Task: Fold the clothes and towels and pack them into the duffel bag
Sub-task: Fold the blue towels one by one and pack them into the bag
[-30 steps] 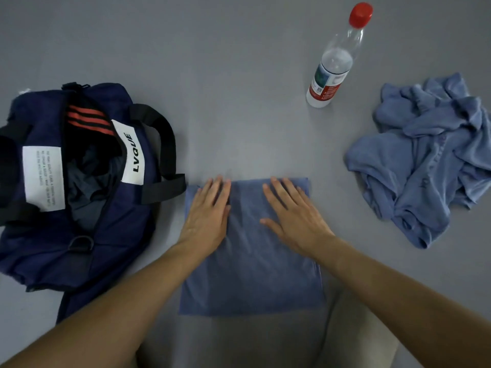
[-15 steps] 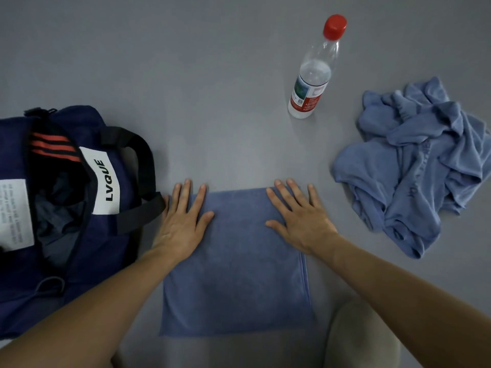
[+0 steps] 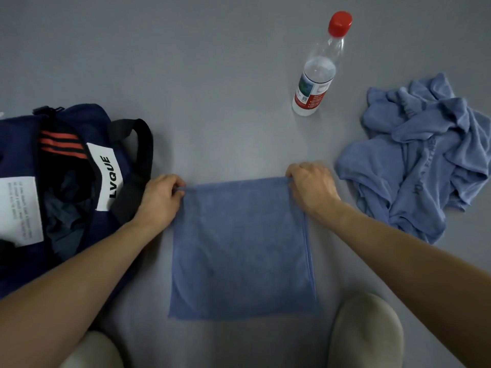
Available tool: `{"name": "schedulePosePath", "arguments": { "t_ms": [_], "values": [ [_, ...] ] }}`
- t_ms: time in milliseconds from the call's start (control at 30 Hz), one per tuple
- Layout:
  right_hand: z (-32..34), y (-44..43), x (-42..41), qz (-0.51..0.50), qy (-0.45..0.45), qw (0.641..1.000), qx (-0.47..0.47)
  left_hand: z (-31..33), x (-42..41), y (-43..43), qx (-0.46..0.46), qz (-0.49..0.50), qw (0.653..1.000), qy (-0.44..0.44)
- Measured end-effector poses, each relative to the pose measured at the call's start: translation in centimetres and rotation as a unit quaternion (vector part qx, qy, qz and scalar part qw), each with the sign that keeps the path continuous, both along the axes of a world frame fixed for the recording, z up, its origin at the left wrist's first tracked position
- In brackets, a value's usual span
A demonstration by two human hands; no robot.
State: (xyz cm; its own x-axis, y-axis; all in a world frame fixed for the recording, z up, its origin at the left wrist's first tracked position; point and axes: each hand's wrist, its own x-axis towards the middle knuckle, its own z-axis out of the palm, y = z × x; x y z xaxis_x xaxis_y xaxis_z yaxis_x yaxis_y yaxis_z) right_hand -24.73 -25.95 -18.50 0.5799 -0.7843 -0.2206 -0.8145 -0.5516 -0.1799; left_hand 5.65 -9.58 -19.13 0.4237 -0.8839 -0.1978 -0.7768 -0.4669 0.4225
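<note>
Both palms have slid outward off the flat blue terry towel. The left hand now pinches its far left corner, and the right hand pinches the far right one. The towel lies between them, mid-fold. Next, I'd judge, those corners come toward the person. The open navy fabric duffel bag waits just left of the left hand.

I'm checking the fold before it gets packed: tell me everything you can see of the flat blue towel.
The towel is mid-blue, soft terry-like cloth, folded into a near-square and lying flat and smooth on the grey surface. Layered edges show along its right side. The left hand pinches its far left corner and the right hand pinches its far right corner, with the far edge straight between them. It lies between the duffel bag and a crumpled blue heap, apart from both.
</note>
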Motion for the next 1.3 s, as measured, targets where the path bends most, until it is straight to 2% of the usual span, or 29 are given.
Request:
{"name": "schedulePosePath", "arguments": {
  "t_ms": [67, 167, 267, 367, 500, 567, 633, 733, 833, 1000, 1100, 1300],
  "values": [
    [0.9, -0.9, -0.2, -0.019, -0.049, 0.998, -0.028, 0.9, -0.4, -0.7, -0.037, 0.042, 0.998, 0.01],
    [3.3, -1.6, -1.1, -0.012, -0.15, 0.987, -0.056, 3.6, -2.1, -0.3, -0.071, 0.101, 0.989, 0.086],
    [5.4, 0.5, -3.8, 0.048, -0.184, 0.979, -0.075, 6.5, -4.2, 2.9, -0.094, 0.084, 0.987, 0.096],
    [5.8, 5.3, -7.6, 0.102, -0.184, 0.975, -0.078, 7.0, -6.0, 8.4, -0.06, 0.04, 0.995, 0.071],
    [3.3, 11.6, -11.0, 0.17, -0.131, 0.975, -0.06, 5.1, -7.2, 15.1, 0.002, -0.058, 0.998, 0.032],
    [1.5, 14.3, -11.8, 0.209, -0.089, 0.974, -0.014, 4.1, -7.4, 16.9, 0.046, -0.128, 0.991, -0.018],
    [0.6, 16.1, -12.1, 0.229, -0.049, 0.972, 0.015, 3.7, -7.9, 17.4, 0.092, -0.155, 0.981, -0.072],
    [1.2, 16.6, -10.7, 0.191, -0.081, 0.978, 0.021, 4.1, -9.9, 16.4, 0.085, -0.149, 0.98, -0.096],
    [0.9, 16.2, -7.3, 0.152, -0.129, 0.98, -0.001, 3.2, -12.3, 13.9, 0.029, -0.153, 0.987, -0.049],
    [-2.9, 13.5, -5.2, 0.191, -0.024, 0.98, 0.044, -1.3, -14.5, 9.7, 0.097, -0.17, 0.979, -0.053],
    [-4.0, 11.5, -6.4, 0.219, -0.011, 0.975, 0.023, -2.9, -15.0, 8.4, 0.116, -0.165, 0.975, -0.089],
    [-4.0, 8.3, -6.2, 0.212, 0.011, 0.977, 0.009, -3.1, -13.9, 6.3, 0.097, -0.153, 0.979, -0.092]
  ]
}}
